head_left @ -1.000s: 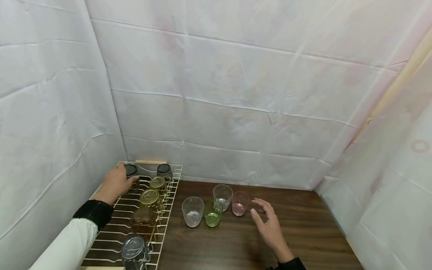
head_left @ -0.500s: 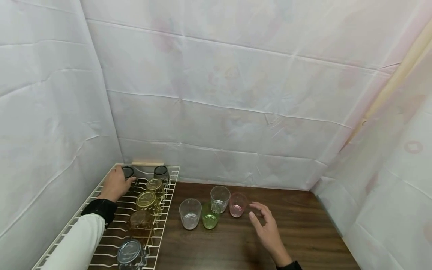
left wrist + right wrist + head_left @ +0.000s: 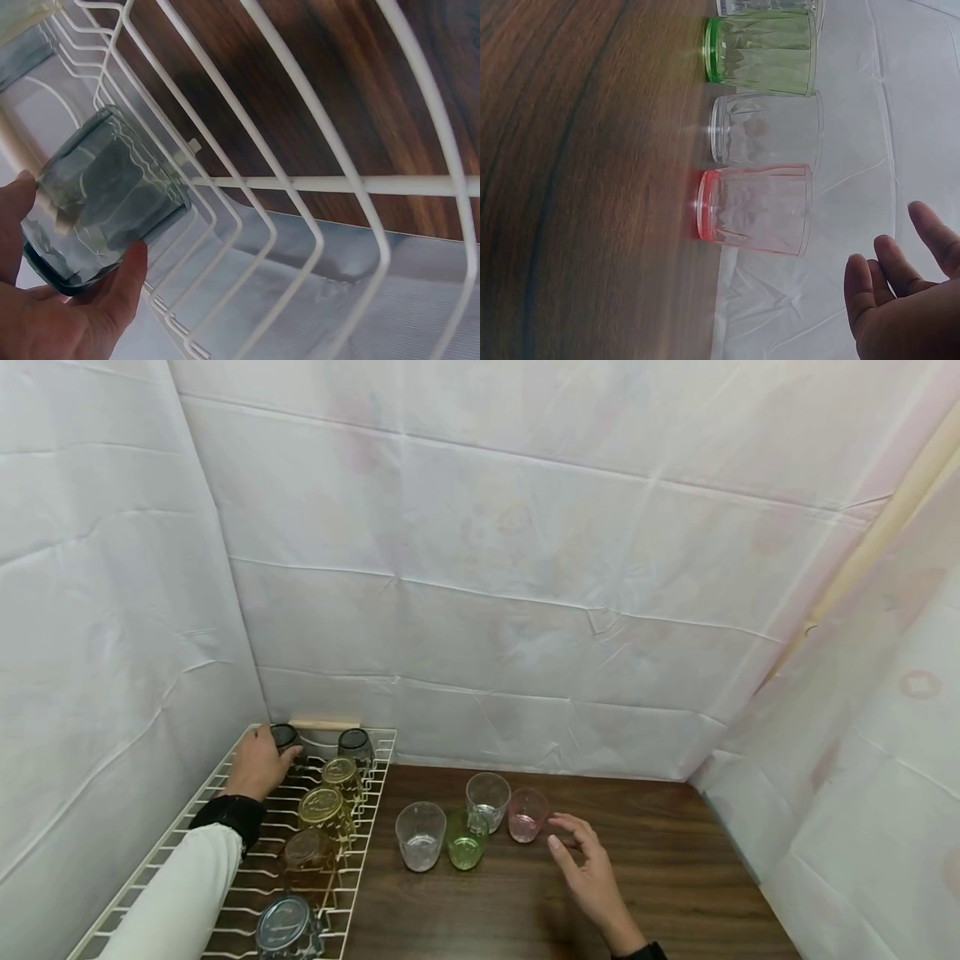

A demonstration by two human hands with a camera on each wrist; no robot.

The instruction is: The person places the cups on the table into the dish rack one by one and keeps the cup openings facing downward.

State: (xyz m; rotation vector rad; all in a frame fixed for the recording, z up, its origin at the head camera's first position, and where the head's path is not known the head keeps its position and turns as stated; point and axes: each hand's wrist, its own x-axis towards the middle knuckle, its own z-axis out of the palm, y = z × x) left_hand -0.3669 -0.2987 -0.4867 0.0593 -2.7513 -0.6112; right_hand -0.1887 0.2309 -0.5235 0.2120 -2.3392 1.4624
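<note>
- Head: L grip (image 3: 256, 764) pinching dk glass (image 3: 286, 737), far L corner of wire rack (image 3: 371, 831); R grip (image 3: 592, 872) loosely spread nr pink glass (image 3: 528, 814) on bench (image 3: 705, 877).
- L wrist: thumb + fingers on dk glass; smoky, see-thru.
- R wrist: fingers apart; pink glass upright, redder base.

Glasses (image 3: 124, 187) on rack (image 3: 322, 184), tumblers (image 3: 421, 839) rightward

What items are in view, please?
Rack: 1, white, left
Handle: 1, tan, rack rear
Smoky glasses: 2, grey, rack rear
Yellow glasses: 2, yellow, rack middle
Amber glass: 1, brown, rack middle
Bluish glass: 1, blue, rack front
Clear glasses: 2, colourless, table
Green glass: 1, green, table
Pink glass: 1, pink, table
Table: 1, brown, below
Sheeting: uncounted, white, around
Pole: 1, tan, right
Left hand: 1, gripping smoky glass
Right hand: 1, near pink glass
</note>
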